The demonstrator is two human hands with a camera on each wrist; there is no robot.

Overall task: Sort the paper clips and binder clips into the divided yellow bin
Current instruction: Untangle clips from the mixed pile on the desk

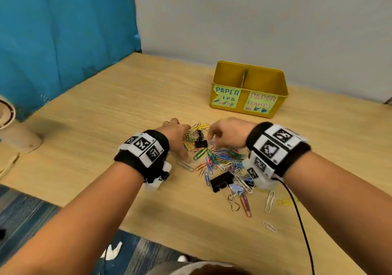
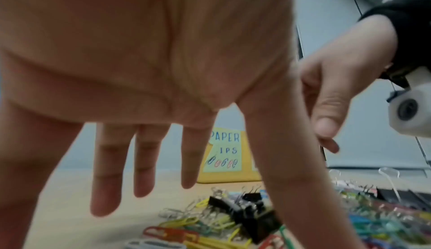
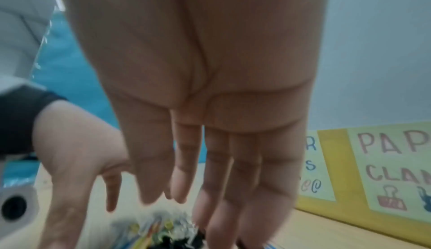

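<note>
A divided yellow bin stands at the back of the wooden table, labelled for paper clips on its left half and paper clamps on its right. In front of it lies a mixed pile of coloured paper clips with black binder clips among them. My left hand is at the pile's left edge, fingers spread and straight, thumb reaching down into the clips. My right hand hovers over the pile's far side, fingers pointing down. Neither hand visibly holds anything.
A white round stand sits at the table's left edge, before a blue curtain. A black cable trails from my right wrist. Loose clips lie toward the front right, near the table's edge.
</note>
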